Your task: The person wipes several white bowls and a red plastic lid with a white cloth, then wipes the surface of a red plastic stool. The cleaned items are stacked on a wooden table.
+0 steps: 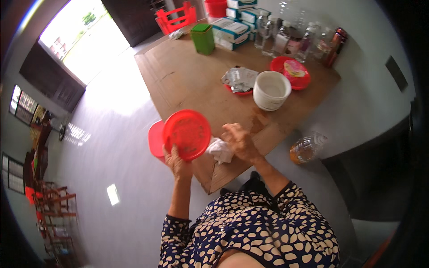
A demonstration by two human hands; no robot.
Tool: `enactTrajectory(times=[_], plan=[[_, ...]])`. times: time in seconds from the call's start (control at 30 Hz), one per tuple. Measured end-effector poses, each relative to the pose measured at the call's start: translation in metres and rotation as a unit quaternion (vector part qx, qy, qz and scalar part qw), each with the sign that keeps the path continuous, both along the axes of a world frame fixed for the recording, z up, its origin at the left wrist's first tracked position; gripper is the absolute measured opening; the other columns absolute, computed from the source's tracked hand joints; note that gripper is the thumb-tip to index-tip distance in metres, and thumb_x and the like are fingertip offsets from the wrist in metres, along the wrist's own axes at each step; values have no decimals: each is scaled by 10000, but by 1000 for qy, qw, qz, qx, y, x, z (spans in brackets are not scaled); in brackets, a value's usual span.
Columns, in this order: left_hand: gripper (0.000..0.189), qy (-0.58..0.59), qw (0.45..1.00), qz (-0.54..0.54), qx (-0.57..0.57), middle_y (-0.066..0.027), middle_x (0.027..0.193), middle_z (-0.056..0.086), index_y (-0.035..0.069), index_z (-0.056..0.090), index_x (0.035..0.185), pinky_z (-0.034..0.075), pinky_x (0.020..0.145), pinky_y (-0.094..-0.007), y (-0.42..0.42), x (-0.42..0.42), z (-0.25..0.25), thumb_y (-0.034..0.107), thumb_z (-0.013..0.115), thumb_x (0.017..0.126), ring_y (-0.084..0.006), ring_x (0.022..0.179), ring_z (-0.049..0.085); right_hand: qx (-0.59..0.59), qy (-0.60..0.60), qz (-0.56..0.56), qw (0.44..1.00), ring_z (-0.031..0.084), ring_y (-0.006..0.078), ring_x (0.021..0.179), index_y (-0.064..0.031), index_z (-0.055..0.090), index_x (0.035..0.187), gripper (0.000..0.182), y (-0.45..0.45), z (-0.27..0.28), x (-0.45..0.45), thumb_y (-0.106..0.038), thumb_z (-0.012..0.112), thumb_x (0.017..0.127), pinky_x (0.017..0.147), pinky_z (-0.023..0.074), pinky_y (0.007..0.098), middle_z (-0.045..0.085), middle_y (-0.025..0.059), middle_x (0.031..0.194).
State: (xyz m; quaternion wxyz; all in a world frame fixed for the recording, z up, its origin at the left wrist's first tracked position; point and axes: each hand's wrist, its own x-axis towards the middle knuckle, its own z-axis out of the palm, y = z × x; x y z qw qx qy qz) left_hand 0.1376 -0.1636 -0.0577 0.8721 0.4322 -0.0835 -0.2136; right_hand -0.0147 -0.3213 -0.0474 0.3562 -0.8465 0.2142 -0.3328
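My left hand (176,162) grips the lower edge of a round red plastic plate (187,134), raised near the table's left edge, with dark specks across its face. To its right my right hand (239,140) hovers with nothing in it, its fingers loosely bent. Between the hands, a crumpled white cloth (220,150) lies at the table corner. Behind the plate, a pinkish-red plastic stool or bin (155,139) partly shows beside the table. Farther back stands a stack of white bowls (272,90), next to silvery packets (240,78) on a red plate.
On the wooden table (187,80) stand a green container (202,38), boxes (234,31), several plastic bottles (283,37) and a red plate (303,78) bearing a pink packet. A large bottle with brown liquid (306,149) stands beyond the table's right edge. A red stool (177,16) is behind.
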Motion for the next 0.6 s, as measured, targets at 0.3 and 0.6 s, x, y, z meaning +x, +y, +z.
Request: enactTrajectory(times=[0.3,0.6], plan=[[309,8,996,-80,48,-87,1203,536,87,428,1250,519,878,-362,-33,-46,11,125,493,951,-185,1091,540,264,-31,59,962,539,93,605,21,477,1209,395,-10,29,-36,-206,580,903,596,453,249,565,69,647],[298,-160,959,-63,227,-75,1057,568,20,461,1205,432,863,-272,-95,-54,14,171,486,949,-133,961,526,318,-130,-174,923,541,97,814,3,558,1101,322,-127,19,-142,-220,593,871,662,464,244,582,40,894]])
